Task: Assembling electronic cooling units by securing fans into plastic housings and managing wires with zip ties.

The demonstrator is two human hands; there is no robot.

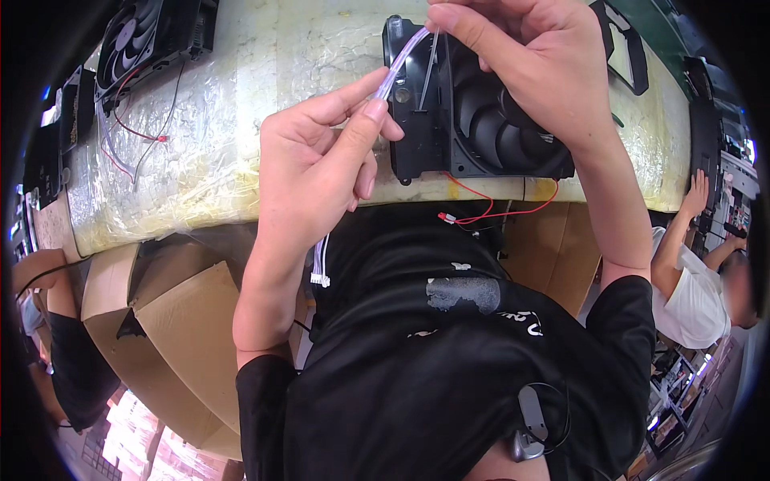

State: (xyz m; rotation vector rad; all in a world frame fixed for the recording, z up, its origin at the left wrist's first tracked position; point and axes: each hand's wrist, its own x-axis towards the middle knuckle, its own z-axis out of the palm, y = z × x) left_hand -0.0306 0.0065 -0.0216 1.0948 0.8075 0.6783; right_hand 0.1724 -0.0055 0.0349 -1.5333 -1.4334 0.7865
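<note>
Between my two hands runs a cable of pale purple and white wires (407, 58), slanting up to the right. My left hand (321, 152) pinches it between thumb and fingers. Below that wrist hangs its loose end, with a white plug (320, 280). At the cable's upper end my right hand (537, 60) is closed on it, its fingertips partly cut off by the frame's top edge. Under my hands a black cooling fan in a black housing (501, 128) lies at the table's near edge. Red wires with a small red-and-white connector (447, 218) trail from it toward me.
A plastic-covered table (216, 104) spans the view. At its far left stands another black fan unit (132, 40) with loose wires. A black frame (627, 48) lies at the right. Open cardboard boxes (180, 345) stand below the edge. People sit at both sides, one in white (694, 301).
</note>
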